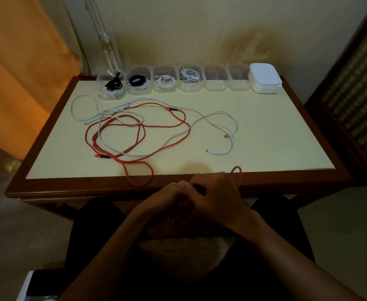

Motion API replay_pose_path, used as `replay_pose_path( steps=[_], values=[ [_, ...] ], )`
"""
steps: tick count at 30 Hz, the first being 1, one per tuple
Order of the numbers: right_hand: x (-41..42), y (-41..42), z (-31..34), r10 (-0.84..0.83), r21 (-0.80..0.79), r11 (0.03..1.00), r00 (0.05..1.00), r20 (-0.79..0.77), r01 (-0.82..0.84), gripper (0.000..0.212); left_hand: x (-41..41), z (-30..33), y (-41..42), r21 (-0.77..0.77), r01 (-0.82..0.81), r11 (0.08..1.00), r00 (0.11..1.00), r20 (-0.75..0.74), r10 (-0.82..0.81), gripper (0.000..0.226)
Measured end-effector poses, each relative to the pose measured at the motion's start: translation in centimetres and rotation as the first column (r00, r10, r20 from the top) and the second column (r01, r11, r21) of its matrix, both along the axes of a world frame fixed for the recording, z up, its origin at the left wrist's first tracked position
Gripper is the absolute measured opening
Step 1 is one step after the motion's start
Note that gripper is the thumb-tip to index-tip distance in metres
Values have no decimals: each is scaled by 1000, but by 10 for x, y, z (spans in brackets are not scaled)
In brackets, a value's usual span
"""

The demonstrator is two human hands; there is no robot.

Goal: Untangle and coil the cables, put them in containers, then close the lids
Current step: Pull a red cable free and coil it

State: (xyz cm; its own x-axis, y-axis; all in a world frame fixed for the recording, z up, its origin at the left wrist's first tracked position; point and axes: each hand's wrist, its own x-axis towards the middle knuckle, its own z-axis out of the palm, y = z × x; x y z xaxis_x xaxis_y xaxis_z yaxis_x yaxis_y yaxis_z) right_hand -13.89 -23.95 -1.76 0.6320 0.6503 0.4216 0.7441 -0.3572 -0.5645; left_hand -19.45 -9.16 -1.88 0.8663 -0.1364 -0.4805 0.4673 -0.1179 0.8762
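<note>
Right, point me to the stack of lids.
In the head view, the stack of white lids sits at the table's far right corner, at the right end of the row of clear containers, beside the last empty one.
</note>
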Motion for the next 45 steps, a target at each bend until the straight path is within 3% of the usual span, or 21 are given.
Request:
replay_pose_path(
  steps=[4, 11, 14, 18, 22, 25, 29, 34, 36, 37, 40, 43, 45],
  values=[
    [14, -2, -5, -140, 163, 977, 990, -15, 141, 37, -3, -3, -2, -345, -7, 939, 986, -159, -51, 43],
    [36, -2, -28, -235, 173, 956, 971, -36, 238, 60, -7, -7, 8, -613, 82, 786, 990, -43, -137, 51],
    [39, -2, -36, -235, 128, 963, 971, -41, 239, 66, -5, -6, 9, -629, 93, 772, 992, -10, -127, 40],
    [39, -2, -42, -296, 99, 950, 955, -10, 295, 55, -5, -8, 7, -587, 25, 809, 999, -5, -35, 36],
    [38, -2, -46, -312, 114, 944, 950, 5, 309, 50, -7, -9, 4, -659, -99, 745, 995, -46, 91, 28],
    [39, -7, -53, -253, 77, 963, 965, -68, 258, 47, -7, -8, 5, -744, -208, 635, 974, -94, 208, 30],
    [27, -13, -66, -126, 4, 991, 963, -239, 131, 45, 0, -6, 12, -853, -400, 336, 876, -247, 415, 41],
    [-7, -18, -65, 29, -60, 995, 833, -553, -75, 20, 7, -3, 25, -828, -500, 254, 731, -246, 637, 44],
    [-15, -18, -61, 98, -100, 975, 784, -613, -200, 19, 9, -5, 32, -780, -543, 311, 687, -200, 699, 37],
    [-16, -18, -57, 119, -119, 962, 767, -630, -246, 22, 11, -6, 35, -710, -586, 392, 658, -134, 741, 34],
    [-20, -15, -44, 167, -226, 908, 800, -577, -352, 29, 13, -12, 35, -348, -690, 634, 615, 179, 768, 29],
    [-19, -7, -26, 237, -257, 887, 856, -460, -384, 21, 9, -20, 27, -36, -596, 802, 706, 452, 545, 20],
    [-13, -3, -14, 239, -177, 922, 865, -441, -344, 16, 6, -27, 22, 102, -456, 884, 799, 485, 356, 16]
  ],
)
